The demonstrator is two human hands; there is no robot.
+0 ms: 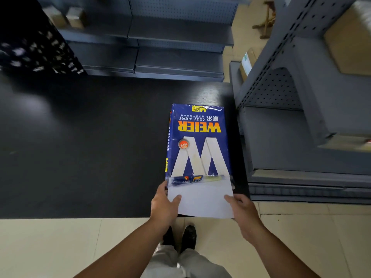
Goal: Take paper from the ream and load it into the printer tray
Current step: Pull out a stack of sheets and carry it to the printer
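A blue ream of copy paper lies on the black table, near its right front corner, with its torn open end facing me. White sheets stick out of that end past the table's front edge. My left hand grips the left side of the sheets, thumb on top. My right hand holds their right side, thumb on top as well. No printer or printer tray is visible.
Grey metal shelving stands close to the right of the table, holding cardboard boxes. More grey shelves run behind the table. Pale floor tiles and my shoes lie below the front edge.
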